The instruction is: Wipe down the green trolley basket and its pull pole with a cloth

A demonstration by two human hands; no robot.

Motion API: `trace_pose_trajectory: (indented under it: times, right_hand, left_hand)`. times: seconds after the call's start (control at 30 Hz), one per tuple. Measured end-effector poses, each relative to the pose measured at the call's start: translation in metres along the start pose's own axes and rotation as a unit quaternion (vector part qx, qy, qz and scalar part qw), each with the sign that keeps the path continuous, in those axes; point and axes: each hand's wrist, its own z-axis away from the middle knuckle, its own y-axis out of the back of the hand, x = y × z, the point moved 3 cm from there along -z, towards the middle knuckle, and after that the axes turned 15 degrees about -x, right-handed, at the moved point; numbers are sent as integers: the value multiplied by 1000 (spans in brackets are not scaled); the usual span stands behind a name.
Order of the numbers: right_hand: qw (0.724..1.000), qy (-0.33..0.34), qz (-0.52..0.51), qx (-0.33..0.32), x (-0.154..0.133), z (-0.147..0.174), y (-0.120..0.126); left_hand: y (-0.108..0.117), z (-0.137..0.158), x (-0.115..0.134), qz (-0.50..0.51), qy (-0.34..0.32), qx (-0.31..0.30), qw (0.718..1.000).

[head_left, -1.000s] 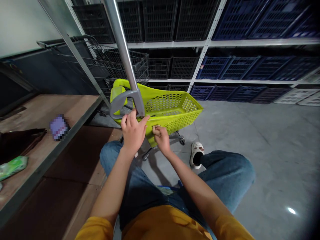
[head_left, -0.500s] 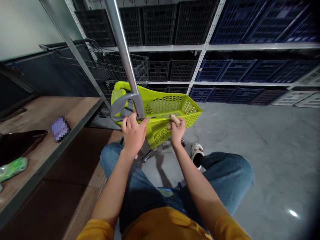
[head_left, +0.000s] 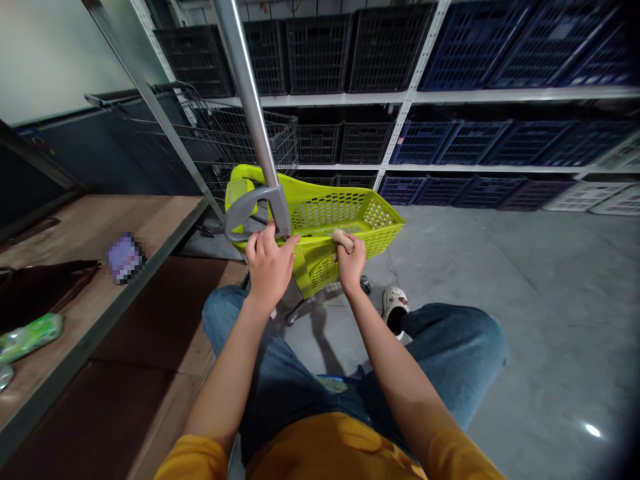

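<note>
A lime-green plastic shopping cart basket (head_left: 345, 200) with a honeycomb of holes stands before me, tilted in my view. My left hand (head_left: 270, 263) grips its near rim beside the grey bracket (head_left: 253, 203), with the thumb stretched along the edge. A crumpled beige cloth (head_left: 343, 241) is bunched in my right hand (head_left: 352, 261), which presses it against the same rim farther right. My fingers are wrapped round the cloth and hide part of it. A metal pole (head_left: 250, 100) rises from the bracket.
To the left, a wooden shelf (head_left: 125, 213) with a metal edge carries a blurred purple item (head_left: 125, 258) and a green-and-white packet (head_left: 33, 337). A wire cart (head_left: 240, 133) stands behind. Racks of black crates (head_left: 320, 53) and blue crates (head_left: 480, 140) line the back.
My right hand has slid slightly left along the rim with the cloth, and the cloth has turned a little. My left hand stays at the same place on the cart.
</note>
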Motion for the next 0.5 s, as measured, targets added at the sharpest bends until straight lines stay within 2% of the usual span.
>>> trace_pose_trajectory:
  times: [0.07,0.13,0.27,0.33,0.4,0.5]
  right_hand:
    - [1000,-18,-3,16,5,-1,1]
    - [1000,0,-9,-4,-3,5,-6]
    - [990,102,-10,-94,-37,26,-29]
    - [980,156,6,-125,-44,35,-38]
    - [964,212,37,-157,-38,43,-45]
    - [929,267,104,-236,-6,60,-56]
  left_hand:
    - [0,0,0,3,1,-1,1000]
    - [2,-1,-1,2,0,-6,1000]
    - [10,-1,-6,-11,-20,-27,999]
    - [15,0,-10,-15,-35,-39,999]
    - [18,0,-13,-14,-42,-48,998]
    - [19,2,-18,-8,-48,-54,997]
